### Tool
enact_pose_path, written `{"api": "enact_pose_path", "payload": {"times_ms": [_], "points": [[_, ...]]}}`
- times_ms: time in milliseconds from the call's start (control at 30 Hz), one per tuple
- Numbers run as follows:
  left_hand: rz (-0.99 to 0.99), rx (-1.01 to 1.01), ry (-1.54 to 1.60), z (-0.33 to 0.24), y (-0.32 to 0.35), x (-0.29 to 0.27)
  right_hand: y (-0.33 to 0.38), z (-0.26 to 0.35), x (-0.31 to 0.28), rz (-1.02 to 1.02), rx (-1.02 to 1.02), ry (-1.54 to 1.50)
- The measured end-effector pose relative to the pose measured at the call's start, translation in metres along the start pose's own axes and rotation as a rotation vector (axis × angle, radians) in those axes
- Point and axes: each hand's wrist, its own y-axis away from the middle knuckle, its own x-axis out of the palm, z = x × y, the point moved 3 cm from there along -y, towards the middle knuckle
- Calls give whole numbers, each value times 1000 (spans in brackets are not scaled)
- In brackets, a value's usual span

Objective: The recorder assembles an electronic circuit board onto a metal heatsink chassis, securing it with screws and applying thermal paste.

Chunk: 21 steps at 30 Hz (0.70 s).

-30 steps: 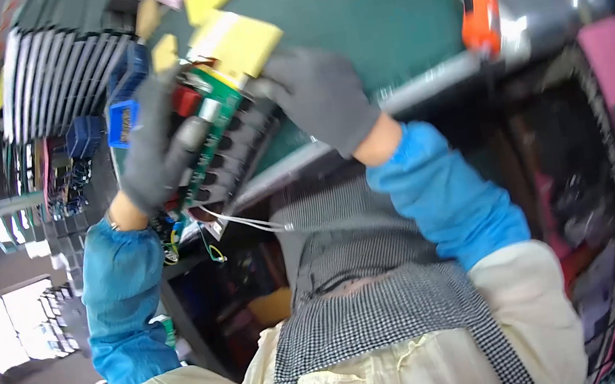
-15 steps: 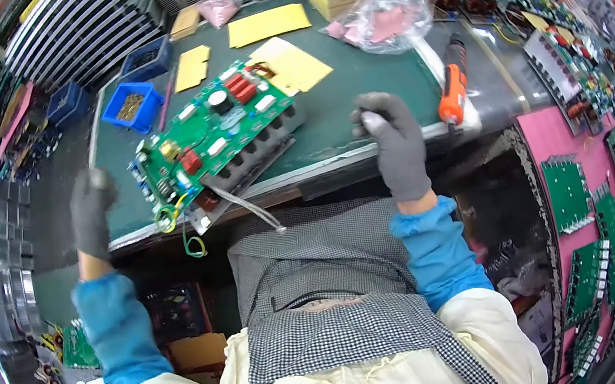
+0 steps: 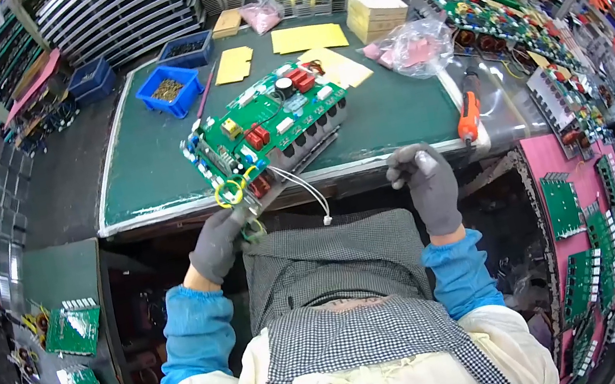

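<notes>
A green circuit board [image 3: 266,121] crowded with components lies tilted on the bench, mounted over a dark finned heatsink [image 3: 314,135]. White leads [image 3: 306,184] with a small plug hang from its near side, over the bench edge. My left hand [image 3: 218,246], in a grey glove, is at the board's near left corner, fingers bent in beside a dangling yellow-green wire [image 3: 253,232]. What those fingertips hold is hidden. My right hand [image 3: 430,187], also gloved, hovers just off the bench edge, right of the leads. Its fingers are loosely curled and apart, with nothing visible in them.
An orange electric screwdriver [image 3: 469,114] lies at the bench's right. Behind the board are a blue bin of small screws [image 3: 170,91], yellow sheets [image 3: 309,38] and a clear plastic bag [image 3: 414,50]. More circuit boards [image 3: 583,283] rest on a pink surface at right.
My left hand has come from the board's left side down and in to its near corner with the wires. My right hand stays near the bench edge. The whole view has shifted.
</notes>
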Motion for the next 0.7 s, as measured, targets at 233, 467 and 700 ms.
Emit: {"api": "enact_pose_path", "payload": {"times_ms": [233, 467, 700], "points": [[521, 1, -86, 12, 9, 114, 1, -5, -14, -34, -58, 394], [594, 93, -38, 37, -34, 196, -39, 18, -16, 150, -483, 1221], [822, 279, -604, 11, -7, 104, 7, 18, -20, 355, 288, 610]]}}
